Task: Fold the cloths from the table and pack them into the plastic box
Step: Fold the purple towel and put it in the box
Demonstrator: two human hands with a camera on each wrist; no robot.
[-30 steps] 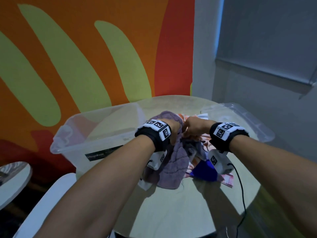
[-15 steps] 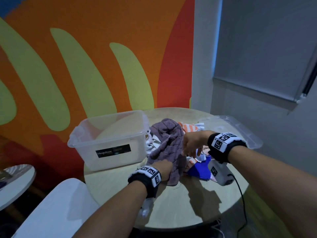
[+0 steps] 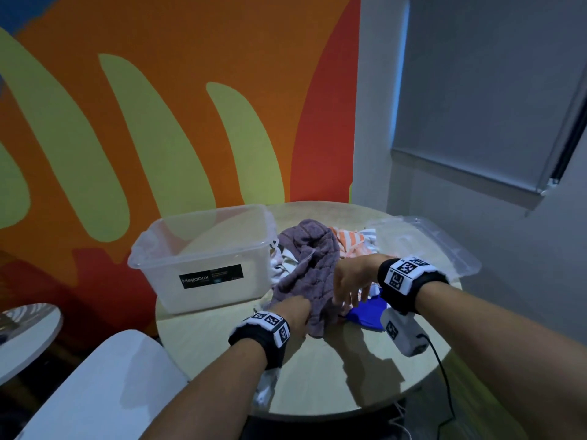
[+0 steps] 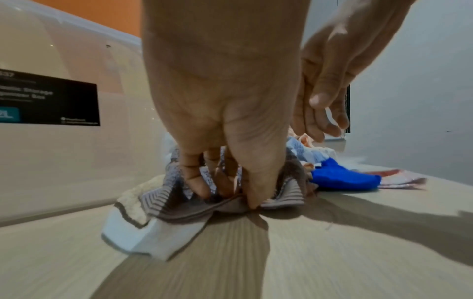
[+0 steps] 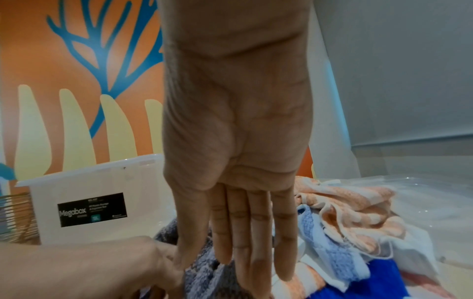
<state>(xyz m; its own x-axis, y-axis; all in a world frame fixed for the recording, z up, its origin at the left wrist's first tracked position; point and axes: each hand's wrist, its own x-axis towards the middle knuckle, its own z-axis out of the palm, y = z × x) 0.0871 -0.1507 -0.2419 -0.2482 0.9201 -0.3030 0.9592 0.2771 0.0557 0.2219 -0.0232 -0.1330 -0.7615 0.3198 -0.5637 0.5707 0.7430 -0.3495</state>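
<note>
Left hand (image 3: 297,309) pinches the near edge of the purple cloth (image 3: 306,274), thumb and curled fingers bunching it against the table (image 3: 333,376) near its middle. Right hand (image 3: 351,281) hovers over the cloth pile, fingers straight and loosely spread, holding nothing. Clear box (image 3: 203,265) sits at the table's left edge, just beside the pile; blue cloth (image 3: 365,314) and orange striped cloth (image 3: 347,241) lie right of the purple one, lid (image 3: 444,246) at the right edge.

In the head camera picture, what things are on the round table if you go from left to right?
plastic box → purple towel → orange striped cloth → clear lid
</note>
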